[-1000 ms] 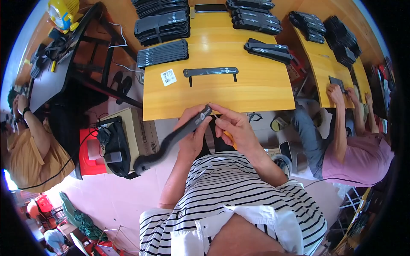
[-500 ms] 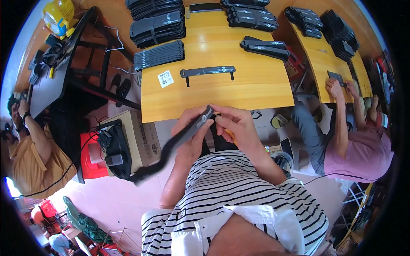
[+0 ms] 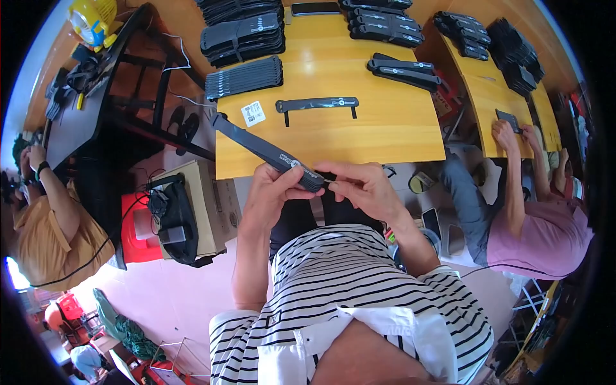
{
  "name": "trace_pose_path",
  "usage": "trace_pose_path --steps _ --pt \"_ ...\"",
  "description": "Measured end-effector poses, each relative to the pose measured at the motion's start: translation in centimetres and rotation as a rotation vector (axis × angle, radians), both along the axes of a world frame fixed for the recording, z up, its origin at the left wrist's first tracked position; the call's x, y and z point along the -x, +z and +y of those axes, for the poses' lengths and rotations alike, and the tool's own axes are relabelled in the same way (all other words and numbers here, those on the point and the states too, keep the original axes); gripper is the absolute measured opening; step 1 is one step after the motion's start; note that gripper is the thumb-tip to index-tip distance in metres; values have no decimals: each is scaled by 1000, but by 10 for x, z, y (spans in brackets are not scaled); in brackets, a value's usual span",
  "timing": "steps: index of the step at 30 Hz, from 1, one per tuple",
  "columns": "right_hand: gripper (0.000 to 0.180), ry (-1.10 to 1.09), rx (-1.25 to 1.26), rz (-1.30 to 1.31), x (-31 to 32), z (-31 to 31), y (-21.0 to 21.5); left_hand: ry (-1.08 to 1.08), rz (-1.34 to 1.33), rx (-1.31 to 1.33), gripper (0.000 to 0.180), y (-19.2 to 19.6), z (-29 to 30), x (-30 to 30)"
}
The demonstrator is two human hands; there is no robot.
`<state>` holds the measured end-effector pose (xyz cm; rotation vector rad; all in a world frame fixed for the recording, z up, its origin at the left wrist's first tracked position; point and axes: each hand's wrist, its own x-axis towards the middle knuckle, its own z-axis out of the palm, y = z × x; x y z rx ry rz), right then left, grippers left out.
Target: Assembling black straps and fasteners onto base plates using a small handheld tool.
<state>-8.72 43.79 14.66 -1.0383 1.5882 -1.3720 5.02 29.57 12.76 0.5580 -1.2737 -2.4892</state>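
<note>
My left hand [image 3: 268, 192] grips a small stack of black straps [image 3: 256, 146] with white print, thumb on top and fingers beneath. The straps slant from my hand up and left over the table's front edge. My right hand [image 3: 366, 189] is pinched closed right at their near end. Something thin and small shows between its fingertips and the strap end; its kind cannot be made out. Ahead on the wooden table [image 3: 385, 138], a single black strap [image 3: 317, 104] lies crosswise over two short black strips. A white printed label [image 3: 253, 113] lies left of it.
Piled black straps [image 3: 244, 78] and banded bundles [image 3: 385, 29] line the table's far side. A loose pair [image 3: 404, 69] lies at right. On my left stand a cardboard box [image 3: 208, 218] and a red stool [image 3: 138, 228]. Co-workers sit at both sides.
The straps in my left hand have swung from hanging down-left to pointing up-left over the table. My right hand has shifted slightly right and down, still at their end. An orange piece below it is no longer visible.
</note>
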Motion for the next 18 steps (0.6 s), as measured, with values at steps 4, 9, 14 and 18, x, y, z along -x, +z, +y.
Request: trace_pose_path --steps 4,9,14,18 --pt "35 109 210 190 3 -7 -6 -126 40 -168 29 -6 -7 -3" --pt "34 171 71 142 1 -8 -2 -132 59 -224 31 -10 -4 -6" --pt "32 71 140 129 -4 -11 -4 17 79 -179 22 -9 8 -5" --pt "32 92 248 273 -1 -8 -12 -31 66 -224 23 -11 4 -7"
